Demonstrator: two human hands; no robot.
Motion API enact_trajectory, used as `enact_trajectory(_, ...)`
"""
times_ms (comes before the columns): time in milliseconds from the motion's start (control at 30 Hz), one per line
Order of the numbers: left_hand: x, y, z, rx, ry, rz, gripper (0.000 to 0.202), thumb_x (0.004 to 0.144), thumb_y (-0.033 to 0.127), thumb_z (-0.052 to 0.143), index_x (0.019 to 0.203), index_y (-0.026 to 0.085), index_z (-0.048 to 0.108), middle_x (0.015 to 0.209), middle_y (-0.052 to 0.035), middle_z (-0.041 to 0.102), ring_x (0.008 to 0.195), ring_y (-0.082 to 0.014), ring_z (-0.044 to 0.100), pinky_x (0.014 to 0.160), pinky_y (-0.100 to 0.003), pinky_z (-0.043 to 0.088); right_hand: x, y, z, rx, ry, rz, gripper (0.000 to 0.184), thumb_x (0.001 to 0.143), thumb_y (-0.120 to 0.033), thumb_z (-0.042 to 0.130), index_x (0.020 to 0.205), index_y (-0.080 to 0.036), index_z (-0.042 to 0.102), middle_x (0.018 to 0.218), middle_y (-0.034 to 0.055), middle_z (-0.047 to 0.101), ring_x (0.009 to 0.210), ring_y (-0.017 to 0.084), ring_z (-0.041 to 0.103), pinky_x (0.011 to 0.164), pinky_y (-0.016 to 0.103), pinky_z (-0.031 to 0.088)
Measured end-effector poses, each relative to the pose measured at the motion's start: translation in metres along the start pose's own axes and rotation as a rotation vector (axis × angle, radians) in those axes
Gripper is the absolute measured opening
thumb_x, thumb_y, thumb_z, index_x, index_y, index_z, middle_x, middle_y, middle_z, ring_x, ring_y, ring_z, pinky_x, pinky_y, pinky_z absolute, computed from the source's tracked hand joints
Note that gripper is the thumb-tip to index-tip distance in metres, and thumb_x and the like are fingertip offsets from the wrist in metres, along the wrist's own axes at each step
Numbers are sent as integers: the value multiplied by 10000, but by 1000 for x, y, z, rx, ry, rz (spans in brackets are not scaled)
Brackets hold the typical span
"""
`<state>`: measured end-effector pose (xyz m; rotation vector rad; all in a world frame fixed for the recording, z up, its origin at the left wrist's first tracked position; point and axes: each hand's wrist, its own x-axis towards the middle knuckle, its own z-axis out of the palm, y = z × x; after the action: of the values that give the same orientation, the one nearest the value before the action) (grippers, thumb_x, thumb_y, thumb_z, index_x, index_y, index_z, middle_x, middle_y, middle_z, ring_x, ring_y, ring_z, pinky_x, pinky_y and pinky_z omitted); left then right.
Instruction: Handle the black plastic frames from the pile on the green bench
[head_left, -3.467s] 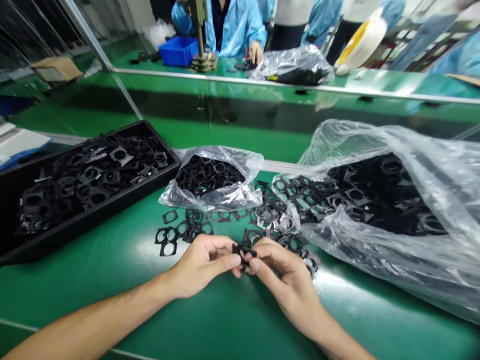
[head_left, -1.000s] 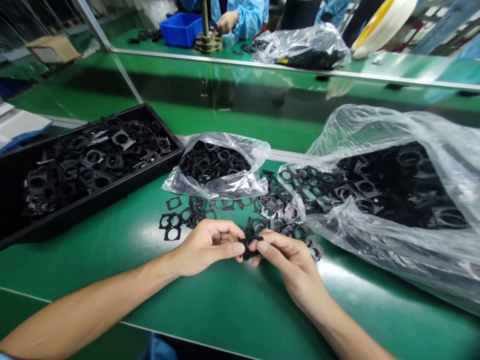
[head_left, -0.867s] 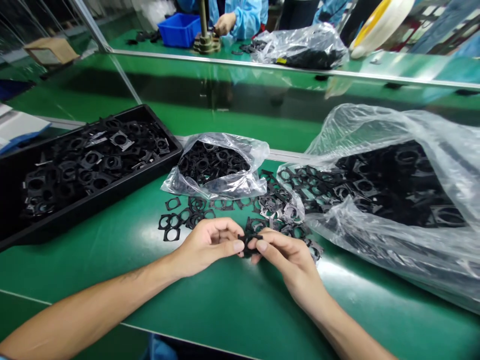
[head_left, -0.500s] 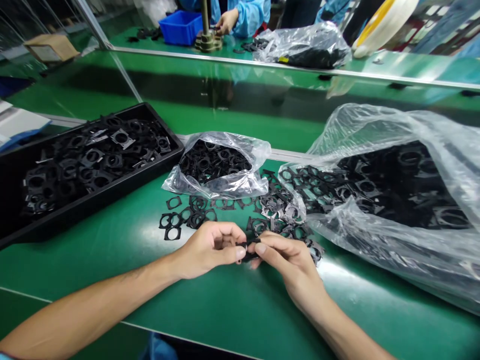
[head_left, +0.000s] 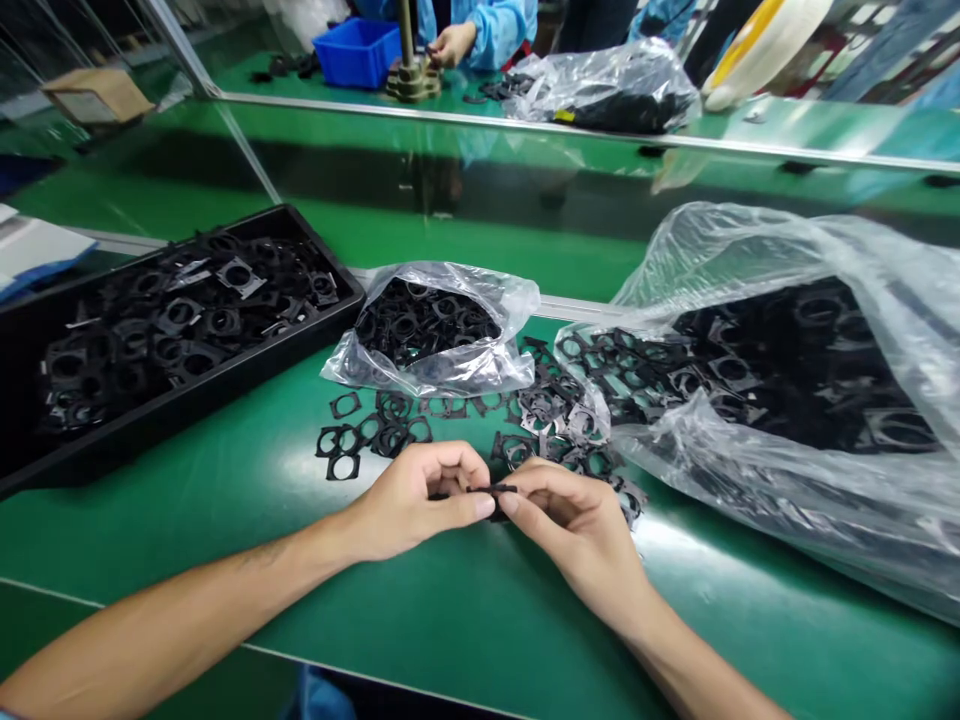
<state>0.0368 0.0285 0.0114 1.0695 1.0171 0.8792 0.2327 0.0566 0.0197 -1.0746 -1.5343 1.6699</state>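
Between my two hands is a small black plastic part (head_left: 493, 490), seen nearly edge-on and mostly covered by fingers. My left hand (head_left: 427, 500) pinches its left side with thumb and fingertips. My right hand (head_left: 574, 510) grips the right side the same way, its thumb close to the left thumb. Whether it is one piece or two pressed together I cannot tell. Just beyond the hands lie loose black ring-shaped frames (head_left: 551, 410), flat and overlapping. A few more frames (head_left: 343, 467) lie left of them on the green table (head_left: 300, 570).
A black tray (head_left: 300, 335) heaped with similar parts stands at left. A clear bag (head_left: 517, 375) of black parts is at centre, and a larger open bag (head_left: 750, 470) at right. Across a clear partition, a co-worker's hand (head_left: 454, 45) is near a blue bin (head_left: 356, 55).
The black part has turned flatter between my fingers, and my right thumb has shifted slightly left toward the left one. The surrounding parts and bags stay as they were.
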Motion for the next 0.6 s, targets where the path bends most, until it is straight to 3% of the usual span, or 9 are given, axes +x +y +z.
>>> enact_trajectory(133,-2,0,0,38,0,8,152,811,239,726,757,151,613,651,52,533,585,-73,451,569,-186,391,-1,-3,2,-10,15,12,173,849,-283,757,714,-175,747,697,6,627,639,123,547,596,236,437)
enact_trajectory(300,-1,-1,0,45,68,23,137,777,226,735,742,153,625,639,47,565,577,-74,484,560,-178,409,0,-4,3,104,15,96,198,822,-351,801,735,-178,757,705,0,638,648,125,598,621,233,501)
enact_trajectory(500,-2,-6,3,78,189,-30,187,777,330,761,796,161,684,670,13,657,614,-109,581,582,-189,462,-2,1,2,162,66,99,250,757,-409,862,779,-182,761,719,-1,663,628,128,635,601,242,502)
enact_trajectory(600,-7,-15,4,196,179,-44,190,839,370,720,832,182,697,713,8,673,658,-125,616,620,-193,497,-10,2,3,52,69,53,231,774,-381,843,762,-164,762,716,7,653,639,122,609,600,240,460)
